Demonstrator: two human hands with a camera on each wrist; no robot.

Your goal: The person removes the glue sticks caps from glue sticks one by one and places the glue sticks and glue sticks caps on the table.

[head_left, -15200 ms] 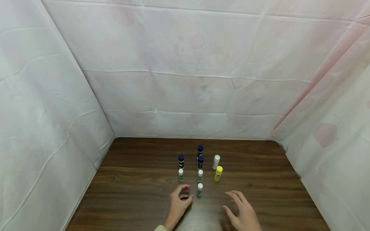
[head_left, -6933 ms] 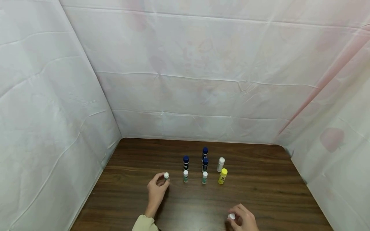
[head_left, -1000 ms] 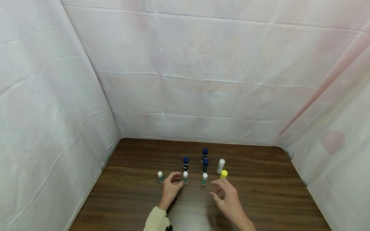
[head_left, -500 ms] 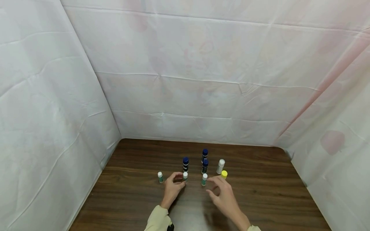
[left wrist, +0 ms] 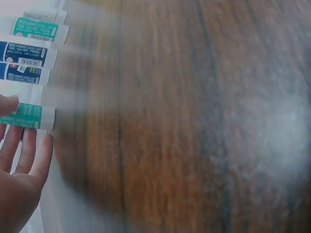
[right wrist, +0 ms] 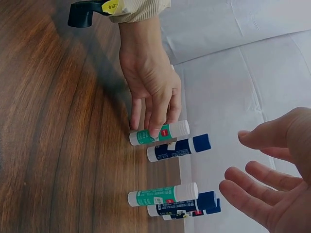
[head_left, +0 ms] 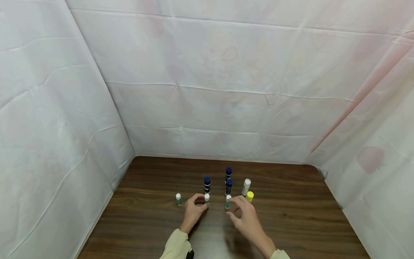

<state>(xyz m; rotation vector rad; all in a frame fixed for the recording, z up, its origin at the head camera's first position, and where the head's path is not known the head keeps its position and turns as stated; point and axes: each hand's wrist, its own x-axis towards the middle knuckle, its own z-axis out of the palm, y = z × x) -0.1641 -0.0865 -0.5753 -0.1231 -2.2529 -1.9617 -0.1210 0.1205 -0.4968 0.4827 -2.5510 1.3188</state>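
Observation:
My left hand holds an upright green glue stick with a white cap, thumb on one side and fingers on the other. Straight behind it stands a navy glue stick. My right hand is beside a second green glue stick; its thumb and fingers are spread, and the right wrist view shows a gap between them and the stick. A third green glue stick stands capped, left of my left hand. My right hand partly covers a yellow glue stick.
Two more navy glue sticks stand one behind the other, beyond the second green one. A white stick is to their right. White cloth walls enclose the back and sides of the wooden table.
Earlier, one green glue stick went from the front to the far left, while my right hand held a small white thing. Lately my left hand closed on another; my right hand moved left.

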